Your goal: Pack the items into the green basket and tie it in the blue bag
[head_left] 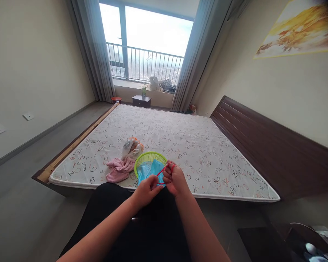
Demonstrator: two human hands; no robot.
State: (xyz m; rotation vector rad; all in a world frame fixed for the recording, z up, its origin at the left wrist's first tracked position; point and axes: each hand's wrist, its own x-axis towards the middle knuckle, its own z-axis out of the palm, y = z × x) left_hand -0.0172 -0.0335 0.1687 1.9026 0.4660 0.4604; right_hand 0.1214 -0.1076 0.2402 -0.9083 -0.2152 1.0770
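Note:
A thin red cord [163, 169] is stretched between my two hands, above my lap. My left hand [148, 187] pinches one end of it with thumb and fingers. Strands of the cord loop around the curled fingers of my right hand [174, 178], which is closed on it. Just beyond my hands a green plastic basket [150, 156] rests near the mattress edge. Light blue plastic [156, 167] lies in the basket and hangs toward my lap, partly hidden by my hands.
Left of the basket lie a pink cloth [119, 170] and a clear plastic bag with orange parts [132, 146]. They rest on a letter-patterned mattress [175, 127] with a dark headboard [276, 145] at right. A small nightstand [141, 101] stands by the window.

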